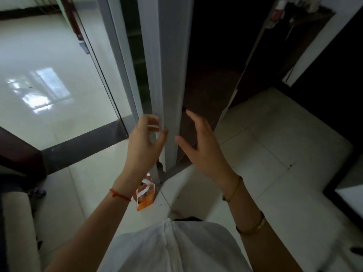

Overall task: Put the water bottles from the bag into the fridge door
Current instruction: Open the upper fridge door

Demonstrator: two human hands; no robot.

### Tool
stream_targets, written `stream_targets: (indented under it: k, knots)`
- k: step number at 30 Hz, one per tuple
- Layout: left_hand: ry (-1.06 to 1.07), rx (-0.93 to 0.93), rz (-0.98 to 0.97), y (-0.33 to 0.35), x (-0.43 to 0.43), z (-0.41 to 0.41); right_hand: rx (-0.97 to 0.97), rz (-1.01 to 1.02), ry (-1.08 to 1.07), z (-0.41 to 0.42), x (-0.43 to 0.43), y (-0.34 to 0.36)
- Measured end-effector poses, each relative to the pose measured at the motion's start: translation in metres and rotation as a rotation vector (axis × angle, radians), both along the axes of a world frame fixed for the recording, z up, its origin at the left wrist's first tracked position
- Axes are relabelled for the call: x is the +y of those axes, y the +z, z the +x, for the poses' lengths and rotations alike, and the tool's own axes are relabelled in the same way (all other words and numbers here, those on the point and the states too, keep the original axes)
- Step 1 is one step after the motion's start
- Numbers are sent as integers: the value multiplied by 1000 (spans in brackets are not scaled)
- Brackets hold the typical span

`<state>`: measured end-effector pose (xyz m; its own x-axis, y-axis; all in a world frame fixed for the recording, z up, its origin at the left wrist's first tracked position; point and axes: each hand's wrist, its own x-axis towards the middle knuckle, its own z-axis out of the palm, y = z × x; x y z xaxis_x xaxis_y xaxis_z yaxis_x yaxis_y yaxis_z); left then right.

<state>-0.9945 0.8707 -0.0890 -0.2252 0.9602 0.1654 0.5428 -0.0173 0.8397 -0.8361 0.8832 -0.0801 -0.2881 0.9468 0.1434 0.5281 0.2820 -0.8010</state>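
Nearest, low in the head view, an orange paper bag (145, 197) with white handles stands on the pale tiled floor (275, 154), just behind the left wrist and close to the foot of the fridge. A pale cap showing above its mouth is probably one of the water bottles (148, 175), though the wrist hides most of it.

Above it, the left hand (144, 143) is at the grey fridge door edge (169, 85). Its fingers (155, 120) are curled, thumb and forefinger nearly meeting against the white seal strip, and they hold nothing. The right hand (198, 142) hovers just to the right of that edge, fingers spread apart and empty, over the dark opening.

The step in hand seems to be swinging the door wide. To do it well, hook the fingers behind the door's rim rather than pinching the soft seal, whose lower end looks torn, and pull steadily until the door shelves face the person.

The bag sits near the foot of the door and may need shifting first. Beyond, the fridge interior (212, 65) is too dark to read. On the left, a glass partition (94, 55) leaves little room on that side.
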Motion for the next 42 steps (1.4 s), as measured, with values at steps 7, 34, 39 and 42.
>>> stream_targets:
  k: [7,34,39,42]
  knots:
    - [-313,98,168,9,-28,20,86,58,-215,23,-48,-1]
    - [-701,192,431,41,-36,159,50,416,-879,149,-90,11]
    - [-494,170,736,56,-20,180,23,398,-910,185,-87,8]
    - [-445,208,867,61,-9,199,34,391,-914,212,-83,8]
